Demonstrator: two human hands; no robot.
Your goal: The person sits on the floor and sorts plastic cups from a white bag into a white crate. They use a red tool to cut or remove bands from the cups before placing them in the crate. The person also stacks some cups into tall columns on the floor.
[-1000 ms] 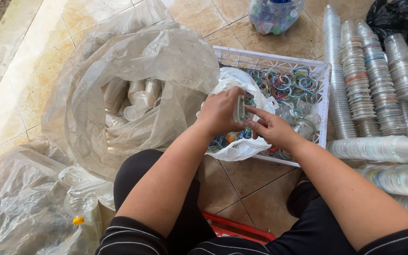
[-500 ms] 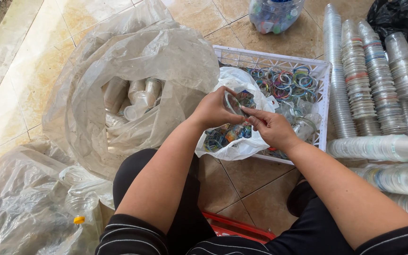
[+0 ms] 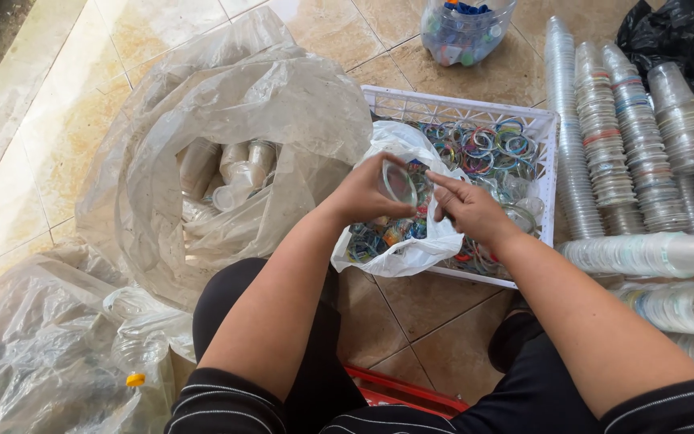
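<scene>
My left hand [image 3: 367, 195] grips a small clear plastic cup [image 3: 399, 182], its open mouth turned toward me. My right hand [image 3: 469, 210] is just right of it, fingers pinched at the cup's rim. Both hands hover over a white plastic bag [image 3: 411, 251] holding coloured plastic rings, which drapes over the front wall of a white plastic crate [image 3: 451, 106]. More coloured rings [image 3: 491, 145] fill the crate behind the bag.
A large clear bag [image 3: 234, 153] with loose cups lies open at left. Stacks of nested clear cups [image 3: 612, 137] lie at right, beside a black bag [image 3: 684, 32]. A container of caps [image 3: 463, 28] stands at the far side. Another clear bag [image 3: 50, 354] with bottles sits near left.
My hands lifted slightly off the white bag. The cup turned in my left hand so its mouth now faces me, and my right hand moved to its rim.
</scene>
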